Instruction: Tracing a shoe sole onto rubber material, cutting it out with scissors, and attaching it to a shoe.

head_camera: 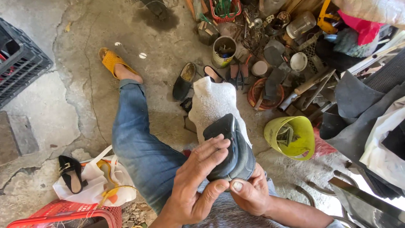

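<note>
Left hand (pixel 198 185) was clamped over the sole of a dark shoe (pixel 230 147), fingers spread across it. Right hand (pixel 249 195) gripped the shoe's heel end, thumb pressed on. The shoe rested on a white cloth (pixel 211 103) over the knee. Beyond lay a yellow bucket (pixel 297 135) and a tin can (pixel 223 50).

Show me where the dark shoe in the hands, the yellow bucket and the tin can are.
dark shoe (pixel 230 145), head view, on its side wall.
yellow bucket (pixel 306 126), head view, on its rim.
tin can (pixel 219 61), head view, on its outer wall.
</note>
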